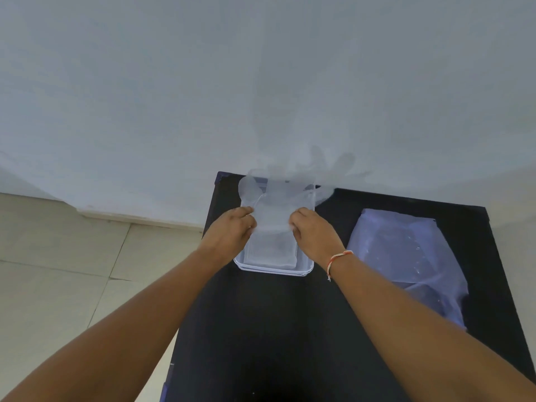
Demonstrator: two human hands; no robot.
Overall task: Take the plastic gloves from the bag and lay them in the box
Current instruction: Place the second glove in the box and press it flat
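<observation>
A clear plastic glove is pinched at its cuff by the left hand and right hand, directly over the clear box at frame centre. Its long axis runs up-frame, fingertips overhanging the box's far rim; the bag lies right on the table.

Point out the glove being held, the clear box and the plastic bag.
glove (274, 210): head view, its palm between the hands.
clear box (272, 271): head view, near rim.
plastic bag (406, 256): head view, its flat middle, right of the box.

Filmy translucent plastic gloves; matt black table.
</observation>
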